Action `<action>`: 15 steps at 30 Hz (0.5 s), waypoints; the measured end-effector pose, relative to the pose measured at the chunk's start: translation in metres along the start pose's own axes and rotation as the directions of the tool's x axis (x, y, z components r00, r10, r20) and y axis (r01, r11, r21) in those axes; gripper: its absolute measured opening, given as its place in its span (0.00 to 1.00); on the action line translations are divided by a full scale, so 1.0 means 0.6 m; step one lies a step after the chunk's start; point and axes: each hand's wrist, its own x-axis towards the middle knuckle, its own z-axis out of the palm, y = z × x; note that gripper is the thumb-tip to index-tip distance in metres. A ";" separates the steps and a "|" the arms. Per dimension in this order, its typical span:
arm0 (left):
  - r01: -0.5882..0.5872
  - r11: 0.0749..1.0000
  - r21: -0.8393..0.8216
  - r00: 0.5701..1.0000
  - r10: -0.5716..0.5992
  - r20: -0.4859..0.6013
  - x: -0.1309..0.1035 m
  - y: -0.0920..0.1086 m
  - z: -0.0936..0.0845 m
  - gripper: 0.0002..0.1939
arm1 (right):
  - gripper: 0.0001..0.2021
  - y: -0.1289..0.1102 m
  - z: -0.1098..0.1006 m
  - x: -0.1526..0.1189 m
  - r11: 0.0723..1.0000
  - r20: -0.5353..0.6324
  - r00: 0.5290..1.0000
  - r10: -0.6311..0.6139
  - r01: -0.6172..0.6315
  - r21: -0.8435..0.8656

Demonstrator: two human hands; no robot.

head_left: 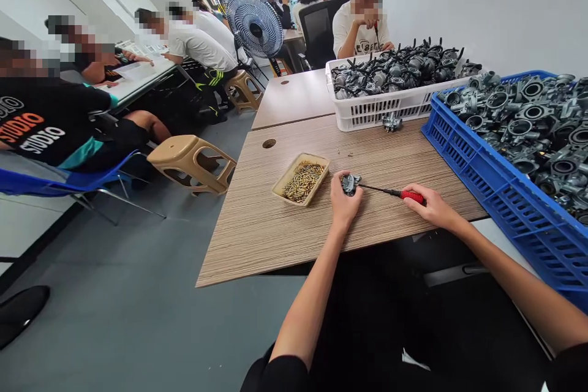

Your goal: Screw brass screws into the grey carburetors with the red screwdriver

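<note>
My left hand (345, 201) is closed around a small grey metal carburetor (351, 184) just above the wooden table (257, 220). In my right hand (430, 207) is a screwdriver with a red handle (413, 196). Its long dark shaft points left, and the tip meets the right side of the carburetor; whether it sits in a screw is too small to tell. Left of my left hand stands a shallow cream tray (278, 191) full of small brass-coloured parts (303, 182). A couple of tiny loose pieces (350, 154) lie on the table behind the carburetor.
A white basket (367, 115) heaped with carburetors stands at the back, with a single carburetor (392, 123) before it. On the right, a blue crate (487, 165) holds many metal bodies. A person sits across the table. Stools, fans and several other people are farther off.
</note>
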 end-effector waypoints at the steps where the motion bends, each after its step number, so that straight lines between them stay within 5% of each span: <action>1: 0.003 1.000 0.004 1.000 -0.003 -0.003 0.000 0.000 0.000 0.23 | 0.14 0.000 -0.004 0.002 1.000 0.002 1.000 0.001 -0.001 -0.002; 7: 0.009 1.000 0.019 1.000 -0.009 -0.008 -0.003 -0.006 -0.002 0.22 | 0.14 0.030 -0.006 0.006 0.988 -0.202 0.977 0.069 -0.096 -0.125; 12: 0.004 0.999 0.037 1.000 -0.005 0.010 -0.003 -0.013 -0.005 0.23 | 0.12 0.068 0.010 0.000 0.888 -0.298 0.951 0.089 -0.211 -0.409; 15: 0.006 0.999 0.033 1.000 -0.006 0.017 -0.003 -0.014 -0.006 0.23 | 0.13 0.058 -0.002 0.003 0.842 -0.347 0.935 0.069 -0.241 -0.482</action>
